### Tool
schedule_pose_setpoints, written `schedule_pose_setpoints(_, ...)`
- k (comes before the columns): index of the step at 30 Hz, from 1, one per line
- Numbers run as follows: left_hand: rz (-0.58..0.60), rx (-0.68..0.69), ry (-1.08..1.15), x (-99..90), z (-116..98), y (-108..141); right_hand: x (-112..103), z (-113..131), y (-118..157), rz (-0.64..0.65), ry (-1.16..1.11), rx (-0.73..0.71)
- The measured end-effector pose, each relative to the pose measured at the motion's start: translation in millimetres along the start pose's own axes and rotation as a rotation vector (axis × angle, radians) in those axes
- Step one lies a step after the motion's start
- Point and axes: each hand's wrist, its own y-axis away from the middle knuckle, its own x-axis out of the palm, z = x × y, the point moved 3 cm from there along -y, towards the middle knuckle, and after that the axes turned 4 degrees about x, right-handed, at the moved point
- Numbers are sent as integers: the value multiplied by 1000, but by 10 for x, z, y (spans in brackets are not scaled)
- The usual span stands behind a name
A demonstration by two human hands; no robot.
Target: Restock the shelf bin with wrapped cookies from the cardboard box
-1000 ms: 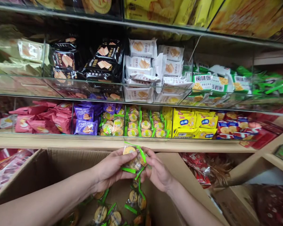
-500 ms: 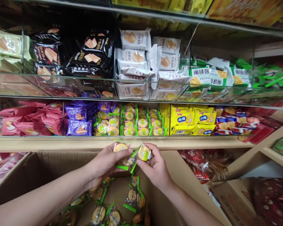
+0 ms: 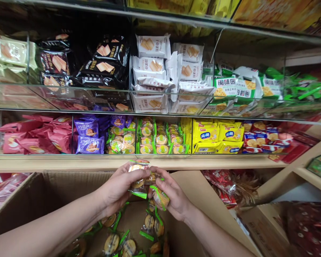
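Note:
My left hand is closed around wrapped round biscuits in clear packets with green edges, its thumb lying across them. Close beside it, my right hand grips another biscuit packet, tilted downward between thumb and fingers. The two hands meet over an open cardboard box. Inside the box lie several loose packets of the same kind. On the low shelf straight ahead, similar biscuit packets stand in stacked columns behind a glass front.
Purple cookie packets and pink packets fill the shelf to the left. Yellow packets sit to the right. White cake packets are stacked on the shelf above. A wooden shelf edge runs behind the hands. Another carton stands at lower right.
My right hand has turned its biscuit packet downward and moved slightly lower, with its fingers closer to my left hand. The left hand has stayed nearly in place.

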Motion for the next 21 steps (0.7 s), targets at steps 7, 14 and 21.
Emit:
schedule_pose_setpoints(7,-122,-33,-11,-30,-126,1,-99,92,46,-119,245,-317)
schedule_pose_setpoints(14,29,-96,-227,-78,-110,-24,-135,128,109,-39,597,-417)
schedule_pose_setpoints(21,-49,140,-404,-78,-138,-47,-122,82,44,-164,545,-367)
